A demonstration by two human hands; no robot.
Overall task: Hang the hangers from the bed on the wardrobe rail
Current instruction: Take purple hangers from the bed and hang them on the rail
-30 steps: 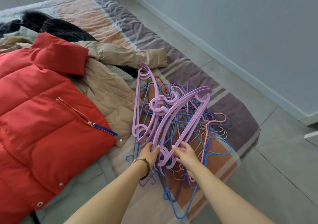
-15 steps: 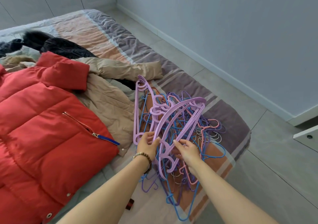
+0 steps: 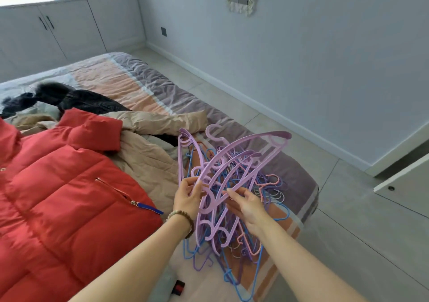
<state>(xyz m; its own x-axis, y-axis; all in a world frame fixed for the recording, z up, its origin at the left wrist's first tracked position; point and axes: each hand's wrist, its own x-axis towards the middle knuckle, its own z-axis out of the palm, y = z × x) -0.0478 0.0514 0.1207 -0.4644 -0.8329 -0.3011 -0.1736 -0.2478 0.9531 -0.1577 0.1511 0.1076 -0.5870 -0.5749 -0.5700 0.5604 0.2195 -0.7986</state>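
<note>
Head view: purple hangers (image 3: 234,169) are pinched by the left hand (image 3: 188,197) above the tangled pile (image 3: 232,255) on the bed (image 3: 144,85), likely to free them; the right hand (image 3: 246,206) touches them, its grip unclear.

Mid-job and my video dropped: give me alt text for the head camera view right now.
The left hand and right hand hold wide lilac hangers above a tangled pile of thin hangers on the bed. A red puffer jacket and a beige coat lie to their left.
</note>
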